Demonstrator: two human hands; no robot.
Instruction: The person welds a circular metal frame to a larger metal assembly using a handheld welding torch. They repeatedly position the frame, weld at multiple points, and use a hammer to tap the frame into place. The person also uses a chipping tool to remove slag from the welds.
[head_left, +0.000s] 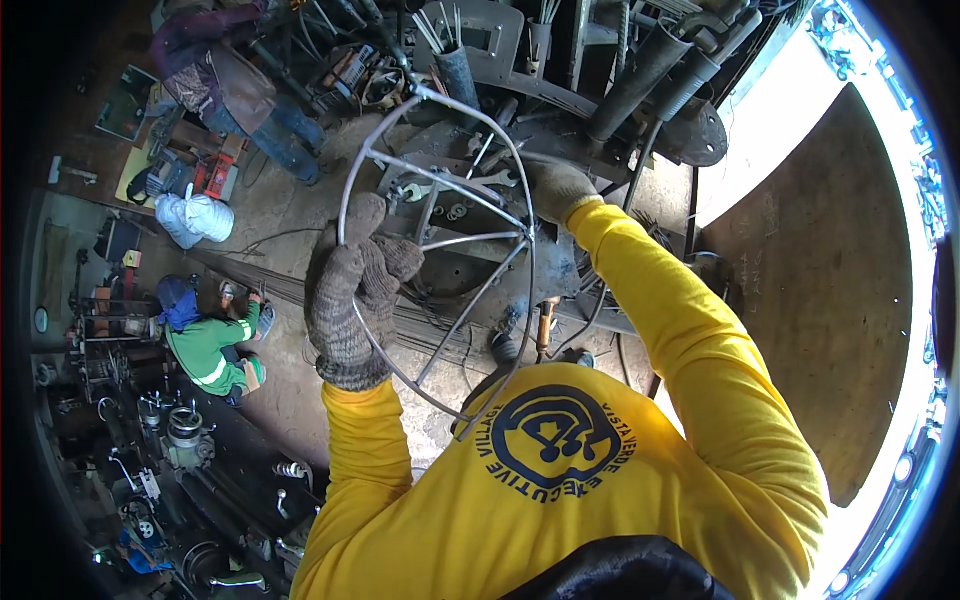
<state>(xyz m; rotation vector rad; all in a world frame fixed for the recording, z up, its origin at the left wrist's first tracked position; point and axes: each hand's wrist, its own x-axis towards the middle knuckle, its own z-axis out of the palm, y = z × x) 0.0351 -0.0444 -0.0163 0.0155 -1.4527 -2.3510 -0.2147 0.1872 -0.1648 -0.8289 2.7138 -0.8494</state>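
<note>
A round frame of thin metal rod with straight cross bars (472, 190) stands tilted up in front of me. My left hand (358, 290), in a grey knit glove, is closed around the left side of its rim. Beyond the right side of the frame, my right hand (562, 190), also gloved, reaches over the cluttered workbench (470, 265). Its fingers are blurred, so I cannot make out whether they hold anything. Close to that hand lies an open-end wrench (497, 180). Another wrench (414, 192) and several small metal rings (457, 212) show through the frame.
Thick pipes (640, 85) and a can of rods (457, 72) stand at the bench's far side. A large curved brown sheet (820, 300) is on the right. One person in green (205, 345) crouches at left; another (245, 85) stands far left. Machine parts (185, 430) crowd the lower left.
</note>
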